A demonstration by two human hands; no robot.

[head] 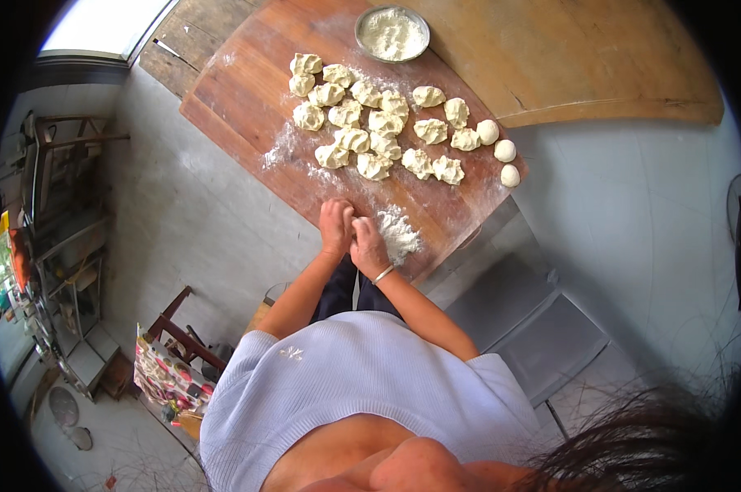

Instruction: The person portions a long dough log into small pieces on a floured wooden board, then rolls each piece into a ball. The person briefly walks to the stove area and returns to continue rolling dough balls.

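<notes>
Both my hands meet at the near edge of a floured wooden board (247,117). My left hand (336,226) is curled, its fingertips against those of my right hand (368,246), which wears a bangle at the wrist. Whatever lies between the fingers is hidden. Right beside my right hand is a heap of white flour (399,234). Rough lumps of dough (347,140) lie in a cluster beyond the hands, with several more lumps (430,131) to the right. Smooth round dough balls (505,150) line the board's right edge.
A metal bowl of flour (392,34) stands at the board's far edge. Behind it is a wooden tabletop (579,61). A brush (170,50) lies on wood at the far left. A wooden chair (176,335) with patterned cloth stands at the lower left.
</notes>
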